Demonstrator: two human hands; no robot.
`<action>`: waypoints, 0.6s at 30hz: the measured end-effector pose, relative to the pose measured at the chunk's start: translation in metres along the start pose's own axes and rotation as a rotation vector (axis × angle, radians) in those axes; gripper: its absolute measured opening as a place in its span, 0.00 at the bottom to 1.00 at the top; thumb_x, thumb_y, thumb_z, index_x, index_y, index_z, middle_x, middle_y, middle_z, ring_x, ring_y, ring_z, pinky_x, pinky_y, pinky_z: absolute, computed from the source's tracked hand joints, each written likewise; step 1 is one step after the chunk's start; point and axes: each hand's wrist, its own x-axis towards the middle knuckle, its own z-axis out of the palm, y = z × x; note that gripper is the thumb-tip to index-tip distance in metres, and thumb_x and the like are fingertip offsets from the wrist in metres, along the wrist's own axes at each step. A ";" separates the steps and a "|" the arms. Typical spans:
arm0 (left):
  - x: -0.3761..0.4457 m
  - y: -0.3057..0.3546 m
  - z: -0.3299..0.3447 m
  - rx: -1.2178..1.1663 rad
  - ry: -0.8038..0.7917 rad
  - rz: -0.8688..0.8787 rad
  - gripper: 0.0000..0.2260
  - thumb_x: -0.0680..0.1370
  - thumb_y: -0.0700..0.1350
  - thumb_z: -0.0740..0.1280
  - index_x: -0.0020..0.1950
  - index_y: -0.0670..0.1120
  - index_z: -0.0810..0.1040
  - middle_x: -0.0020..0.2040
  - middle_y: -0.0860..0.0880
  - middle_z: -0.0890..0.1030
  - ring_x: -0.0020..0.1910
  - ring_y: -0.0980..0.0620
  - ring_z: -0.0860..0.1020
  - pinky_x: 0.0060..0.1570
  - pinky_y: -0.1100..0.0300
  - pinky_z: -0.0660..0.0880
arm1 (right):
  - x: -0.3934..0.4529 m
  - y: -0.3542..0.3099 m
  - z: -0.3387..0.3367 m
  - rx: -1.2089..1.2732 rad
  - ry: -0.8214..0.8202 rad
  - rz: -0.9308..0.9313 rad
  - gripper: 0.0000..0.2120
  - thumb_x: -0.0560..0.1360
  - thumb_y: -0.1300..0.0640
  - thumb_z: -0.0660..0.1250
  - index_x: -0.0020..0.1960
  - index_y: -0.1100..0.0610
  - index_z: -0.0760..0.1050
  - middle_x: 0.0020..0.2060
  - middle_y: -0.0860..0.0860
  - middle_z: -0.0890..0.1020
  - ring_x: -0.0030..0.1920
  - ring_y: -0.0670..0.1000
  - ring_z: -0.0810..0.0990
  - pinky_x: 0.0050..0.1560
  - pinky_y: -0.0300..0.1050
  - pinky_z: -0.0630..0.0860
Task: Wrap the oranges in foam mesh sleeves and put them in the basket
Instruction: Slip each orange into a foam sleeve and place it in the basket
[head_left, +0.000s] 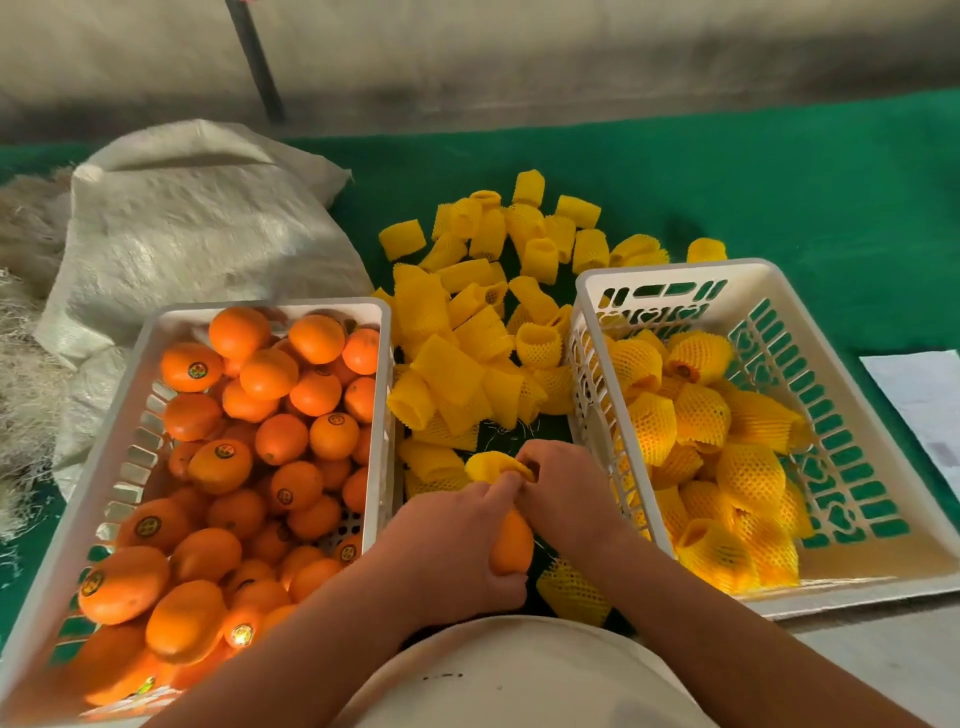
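My left hand (457, 540) grips a bare orange (511, 545) between the two baskets, close to my body. My right hand (563, 493) pinches a yellow foam mesh sleeve (493, 464) at the orange's far end; my left fingertips touch the sleeve too. The white basket on the left (382, 332) is full of unwrapped oranges (270, 447). The white basket on the right (769, 306) holds several sleeved oranges (717, 441). A loose pile of empty yellow sleeves (478, 322) lies on the green cloth between and beyond the baskets.
A white woven sack (197, 228) slumps at the back left beside fibrous netting (26, 364). A white paper sheet (924, 395) lies at the right edge. A dark pole (257, 62) stands at the back. One sleeve (571, 592) lies near my right forearm.
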 end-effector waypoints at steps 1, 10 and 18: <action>0.006 0.002 -0.003 0.049 -0.009 -0.021 0.42 0.68 0.73 0.65 0.76 0.64 0.51 0.56 0.55 0.79 0.43 0.54 0.74 0.37 0.59 0.69 | 0.001 -0.002 -0.003 -0.001 0.013 -0.008 0.11 0.78 0.48 0.68 0.38 0.49 0.76 0.31 0.44 0.77 0.33 0.46 0.76 0.32 0.42 0.72; 0.023 -0.004 -0.010 0.102 -0.238 -0.243 0.34 0.69 0.72 0.69 0.69 0.56 0.69 0.42 0.58 0.69 0.42 0.55 0.72 0.37 0.60 0.69 | -0.001 -0.012 -0.017 0.026 0.053 -0.040 0.07 0.75 0.56 0.73 0.51 0.48 0.78 0.47 0.42 0.73 0.43 0.41 0.74 0.39 0.32 0.68; 0.016 -0.044 -0.063 -1.233 -0.277 -0.731 0.34 0.73 0.60 0.76 0.75 0.51 0.68 0.58 0.40 0.81 0.43 0.44 0.87 0.37 0.57 0.83 | 0.001 -0.006 -0.036 -0.275 -0.089 -0.277 0.22 0.74 0.57 0.72 0.62 0.45 0.67 0.61 0.45 0.68 0.36 0.46 0.73 0.31 0.35 0.70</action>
